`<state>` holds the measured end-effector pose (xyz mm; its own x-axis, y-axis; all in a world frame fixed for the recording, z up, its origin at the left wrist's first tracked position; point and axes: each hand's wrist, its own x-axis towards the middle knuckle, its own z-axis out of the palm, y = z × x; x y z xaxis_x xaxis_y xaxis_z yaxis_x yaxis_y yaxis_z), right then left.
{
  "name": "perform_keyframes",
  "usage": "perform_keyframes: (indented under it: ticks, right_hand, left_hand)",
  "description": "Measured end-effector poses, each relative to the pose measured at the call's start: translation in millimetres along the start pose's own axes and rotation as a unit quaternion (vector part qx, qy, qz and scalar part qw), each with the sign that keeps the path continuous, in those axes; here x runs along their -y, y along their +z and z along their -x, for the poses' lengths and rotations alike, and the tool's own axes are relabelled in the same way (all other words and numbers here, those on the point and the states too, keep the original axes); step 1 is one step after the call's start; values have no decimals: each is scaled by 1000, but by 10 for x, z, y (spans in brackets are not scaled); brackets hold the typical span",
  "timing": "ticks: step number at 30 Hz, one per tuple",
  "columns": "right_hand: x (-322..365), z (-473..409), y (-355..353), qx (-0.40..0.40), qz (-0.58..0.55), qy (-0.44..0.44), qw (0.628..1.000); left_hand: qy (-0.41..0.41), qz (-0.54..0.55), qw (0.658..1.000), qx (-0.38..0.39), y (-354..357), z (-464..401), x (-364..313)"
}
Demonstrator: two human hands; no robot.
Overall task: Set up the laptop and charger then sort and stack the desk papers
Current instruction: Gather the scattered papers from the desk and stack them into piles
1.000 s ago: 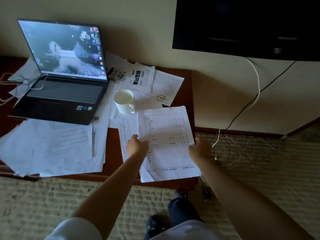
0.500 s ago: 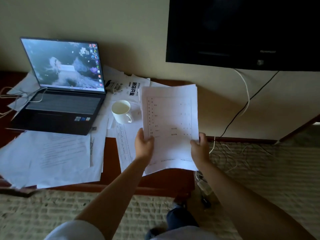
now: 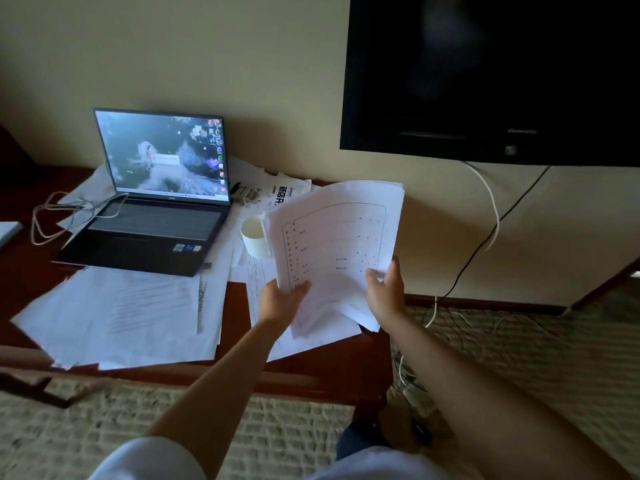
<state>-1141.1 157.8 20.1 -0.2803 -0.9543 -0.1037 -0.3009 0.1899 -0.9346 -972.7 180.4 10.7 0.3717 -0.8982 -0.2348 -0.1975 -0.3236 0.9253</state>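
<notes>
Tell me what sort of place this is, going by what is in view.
Probably a hotel room or bedroom used as a workspace, though that is a guess. A dark wall-mounted television hangs above a low wooden desk, an open laptop sits among loose papers, and the floor is carpeted.

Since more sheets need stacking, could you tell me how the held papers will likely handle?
Probably floppy: the papers bow between the left hand and right hand. Likely light, and the fanned lower edges suggest sheets may slide apart.
</notes>
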Motion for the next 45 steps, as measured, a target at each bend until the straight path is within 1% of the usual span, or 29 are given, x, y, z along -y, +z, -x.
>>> perform_keyframes:
  ticks: [2,4,6,8,9,11,12,15,16,17,19,21,22,23,24,28,32,35,37,40,42,44,45]
  right_hand:
    - [62,-45,28,10,4,-9,1000]
    - [85,-82,95,44,-18,12,999]
    - [5,-124,246,98,-48,60,992]
    - [-179,-141,410,135,6,115,984]
    - [-271,-132,472,137,64,134,979]
    - [-443,-109,566,115,162,160,967]
    - [-521,-102,609,109,178,166,964]
    - [-518,-81,698,128,116,210,962]
    - [-515,-97,734,132,111,211,962]
    - [-495,-97,756,131,136,191,963]
    - [-437,-88,785,102,234,90,962]
    - [-266,-43,761,55,314,-21,947]
    - [-192,-34,746,37,337,-67,938]
    - [-119,-21,726,25,350,-96,932]
    - [-82,-27,718,12,351,-114,929]
    - [-7,-50,642,-36,306,-131,942]
    - [98,-74,574,-31,292,-159,943]
    - [197,-70,558,-22,305,-203,930]
    - [236,-62,544,-36,304,-202,930]
    - [242,-53,495,-58,304,-166,936]
    - [215,-63,474,-31,328,-130,935]
    - [126,-103,439,14,348,-60,935]
    - [68,-124,404,26,335,-17,942]
  left_hand:
    - [3,9,1000,1,-85,-24,22]
    - [-11,38,999,-7,-202,-22,54]
    - [-42,51,997,-27,-341,-17,166]
    - [-67,29,996,-60,-479,-3,318]
    - [-79,16,994,-79,-545,3,404]
    - [-113,-3,989,-99,-678,16,593]
    - [-134,-10,986,-104,-741,21,683]
    - [-196,-21,976,-89,-880,35,905]
    - [-207,-21,975,-81,-900,38,952]
    - [-217,-17,973,-75,-913,46,972]
    - [-229,0,971,-72,-918,46,965]
    - [-237,18,969,-69,-904,23,934]
    - [-239,25,968,-70,-891,11,913]
    - [-239,28,968,-70,-878,3,885]
    - [-237,31,969,-68,-862,-6,864]
    - [-228,49,971,-59,-791,-19,773]
    - [-218,59,973,-45,-692,-32,703]
    - [-215,55,974,-40,-614,-34,682]
    - [-214,50,975,-44,-585,-27,653]
    - [-215,38,975,-42,-567,-51,656]
    - [-210,36,976,-42,-560,-62,649]
    - [-216,42,975,-32,-559,-66,639]
    - [-217,44,975,-29,-565,-71,640]
